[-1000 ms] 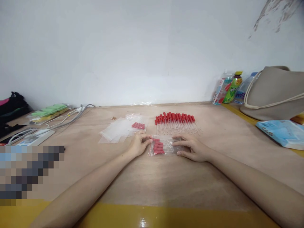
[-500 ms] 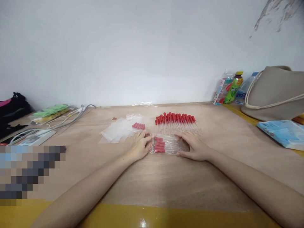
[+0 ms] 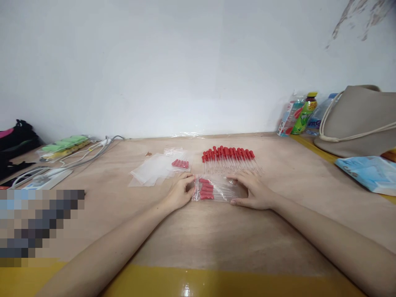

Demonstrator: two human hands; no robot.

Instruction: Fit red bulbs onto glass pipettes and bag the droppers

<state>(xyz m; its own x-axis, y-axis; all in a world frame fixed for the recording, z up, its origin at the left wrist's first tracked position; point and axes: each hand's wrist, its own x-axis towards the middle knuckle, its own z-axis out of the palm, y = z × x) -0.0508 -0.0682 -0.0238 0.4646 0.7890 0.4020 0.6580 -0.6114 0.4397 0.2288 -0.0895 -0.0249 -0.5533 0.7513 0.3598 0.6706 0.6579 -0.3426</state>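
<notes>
Flat on the table lies a clear zip-lock bag (image 3: pixel 222 190) holding several droppers with red rubber bulbs (image 3: pixel 206 189) toward its left end. My left hand (image 3: pixel 182 192) grips the bag's left end, where the red-lined zip strip is. At the other end, my right hand (image 3: pixel 252 190) holds the bag between thumb and fingers, one at each long edge. Just behind, a row of loose red-bulbed droppers (image 3: pixel 227 154) lies with bulbs toward the wall. Left of them rests another bag with red bulbs (image 3: pixel 180 163) beside a fan of flat clear bags (image 3: pixel 151 170).
A white power strip (image 3: pixel 51 179) with cables and a pack of green sponges (image 3: pixel 66 144) are at the left. Bottles (image 3: pixel 305 113), a grey bag (image 3: pixel 359 119) and a blue packet (image 3: pixel 368 173) stand or lie at the right. The wall rises behind the table.
My left hand has shifted slightly left along with the bag's zip end, and the red bulbs inside sit slightly farther left. My right hand is nearly unmoved.
</notes>
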